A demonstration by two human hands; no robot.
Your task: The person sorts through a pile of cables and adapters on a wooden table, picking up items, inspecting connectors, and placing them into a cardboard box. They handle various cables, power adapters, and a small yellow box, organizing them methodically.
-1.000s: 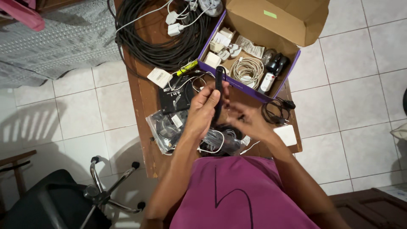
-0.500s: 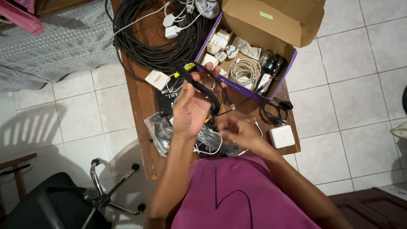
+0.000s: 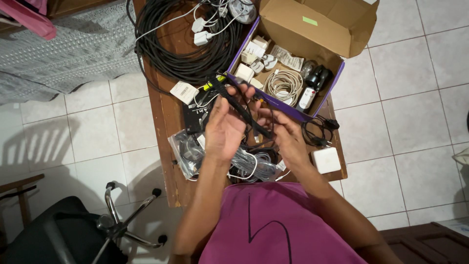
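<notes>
Fingers of both hands are curled round a black cable | left hand and right hand are held just over the table | cable is stretched between them, near the box

A small brown wooden table stands on white floor tiles. It carries a coiled black cable, an open purple cardboard box and a white square adapter.

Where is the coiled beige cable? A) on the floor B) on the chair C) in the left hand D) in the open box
D: the beige coil lies inside the open box, between white plugs and dark gadgets.
</notes>
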